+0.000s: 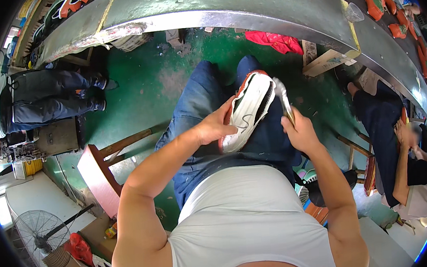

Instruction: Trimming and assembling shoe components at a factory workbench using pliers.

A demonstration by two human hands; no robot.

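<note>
My left hand [217,126] is closed around the side of a shoe upper [248,111], which lies bottom up over my lap. Its underside is white with dark openings and a drawn curved mark, and red-orange shows along the edges. My right hand [301,130] grips a slim tool [284,98] with a pale, slightly curved end and a brownish handle. That end is beside the shoe's far right edge; whether it touches I cannot tell. The tool's exact kind is unclear.
A long grey workbench [184,10] curves across the far side, with orange shoe parts [373,3] on its right. A person stands at left, another sits at right. A wooden stool [99,177] and a fan [40,241] are at left; a red cloth [275,41] lies under the bench.
</note>
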